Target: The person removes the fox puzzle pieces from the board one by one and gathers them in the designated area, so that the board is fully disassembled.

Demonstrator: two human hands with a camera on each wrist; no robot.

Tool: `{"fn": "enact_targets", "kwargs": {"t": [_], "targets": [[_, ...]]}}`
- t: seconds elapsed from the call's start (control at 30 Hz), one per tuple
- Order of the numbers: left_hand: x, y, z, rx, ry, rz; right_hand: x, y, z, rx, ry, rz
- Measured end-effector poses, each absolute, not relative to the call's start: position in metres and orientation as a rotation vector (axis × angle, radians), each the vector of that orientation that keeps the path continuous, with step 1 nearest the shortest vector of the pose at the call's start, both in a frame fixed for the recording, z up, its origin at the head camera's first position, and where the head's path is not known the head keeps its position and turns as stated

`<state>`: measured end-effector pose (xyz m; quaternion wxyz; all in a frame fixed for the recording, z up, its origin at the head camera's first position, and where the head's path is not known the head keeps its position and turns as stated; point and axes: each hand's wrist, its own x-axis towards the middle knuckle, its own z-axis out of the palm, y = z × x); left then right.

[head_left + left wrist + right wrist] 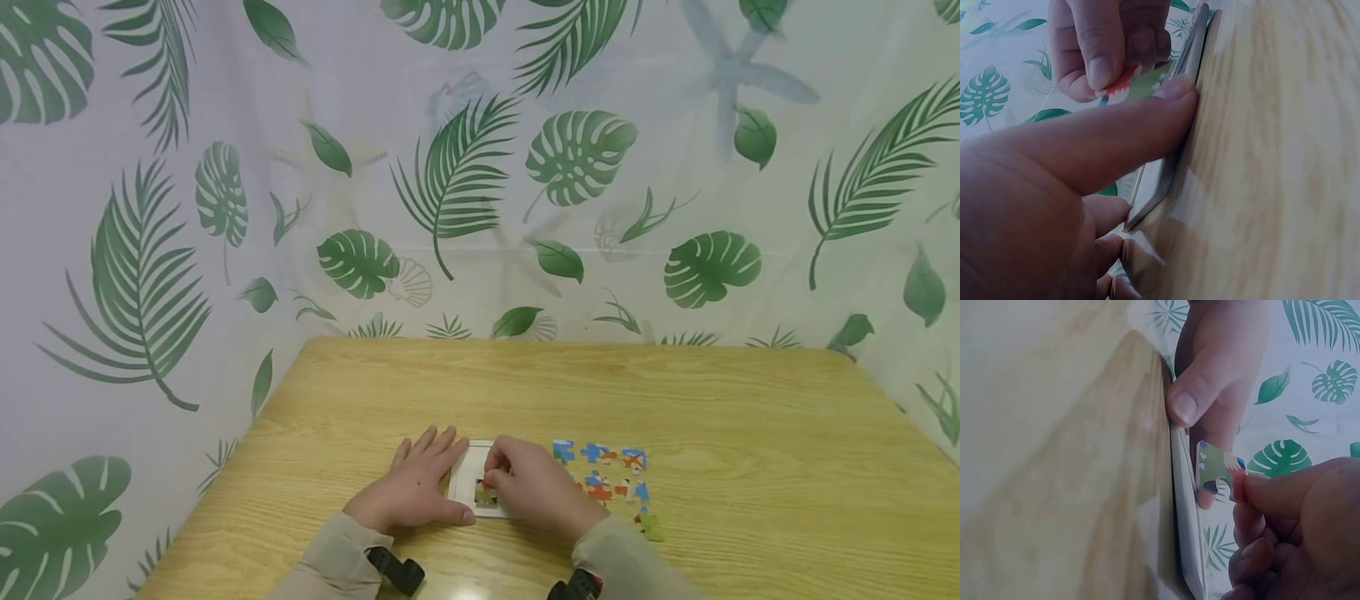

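Note:
A small white puzzle tray (pixel 466 471) with a raised rim lies on the table in front of me. My left hand (pixel 420 487) rests at its left side, fingers spread and straight. In the left wrist view the left thumb (pixel 1129 131) presses along the tray's near edge. My right hand (pixel 536 483) pinches a jigsaw piece (pixel 1215 467) between thumb and forefinger. Green with red and a dark patch, the piece is held tilted over the tray, its red end at the fingertips. Part of the tray is hidden under the right hand.
Right of the tray, several loose jigsaw pieces (pixel 598 488) in blue, orange and green lie in rough rows, partly behind the right hand. The wooden table (pixel 750 450) reaches back to a leaf-print curtain (pixel 480 167). Both wrists wear black straps (pixel 396 571).

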<state>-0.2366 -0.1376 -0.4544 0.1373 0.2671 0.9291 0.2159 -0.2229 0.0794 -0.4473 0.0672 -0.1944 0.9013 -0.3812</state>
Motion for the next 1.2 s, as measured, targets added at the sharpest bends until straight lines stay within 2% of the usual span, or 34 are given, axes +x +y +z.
{"fn": "enact_targets", "kwargs": {"t": [0.73, 0.93, 1.2], "targets": [[-0.238, -0.138, -0.456, 0.796, 2.687, 0.616, -0.201, 0.159, -0.443, -0.579, 2.691, -1.137], [-0.238, -0.138, -0.457, 0.8, 2.697, 0.604, -0.2, 0.17, -0.443, -0.531, 2.689, -1.095], [-0.238, -0.14, -0.459, 0.796, 2.691, 0.614, -0.2, 0.171, -0.45, -0.628, 2.747, -0.988]]}}
